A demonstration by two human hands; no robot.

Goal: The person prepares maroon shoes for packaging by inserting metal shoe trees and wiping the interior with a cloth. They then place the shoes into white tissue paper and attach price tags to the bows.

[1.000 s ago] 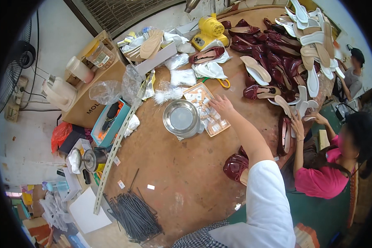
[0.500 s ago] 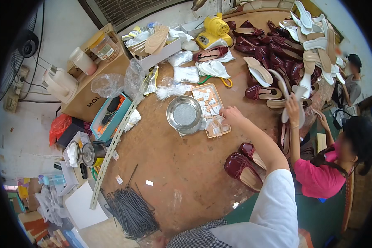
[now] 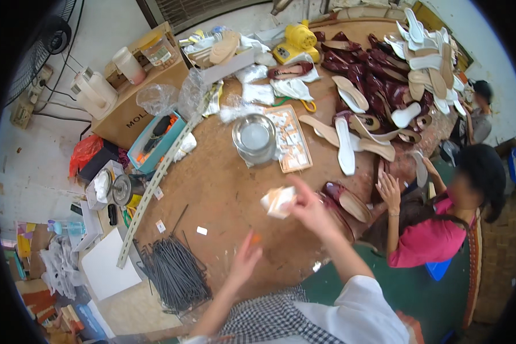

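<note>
My right hand (image 3: 308, 209) holds a small white-and-orange bundle, seemingly paper labels (image 3: 276, 202), above the table; motion blurs it. My left hand (image 3: 245, 262) is raised to the lower left of it, thumb and fingers apart. A small orange spot (image 3: 256, 237) shows at its fingertips; I cannot make out what it is. Beyond my right hand lies a shallow tray (image 3: 297, 169) of similar white-and-orange pieces, beside a round metal bowl (image 3: 238, 150). Two dark red shoes with beige insoles (image 3: 348, 202) stand right of my right hand, one partly hidden by my arm.
A co-worker in pink (image 3: 427, 235) sits at the right, hands by loose insoles (image 3: 345, 150). Dark red shoes (image 3: 378, 74) are heaped at the far right. A bundle of thin black rods (image 3: 175, 275) and a perforated metal strip (image 3: 160, 172) lie at the left.
My right hand has come back from the tray with the white-and-orange bundle. My left hand has risen from the lower edge. The co-worker's hands have lowered, and several insoles now lie beside the tray.
</note>
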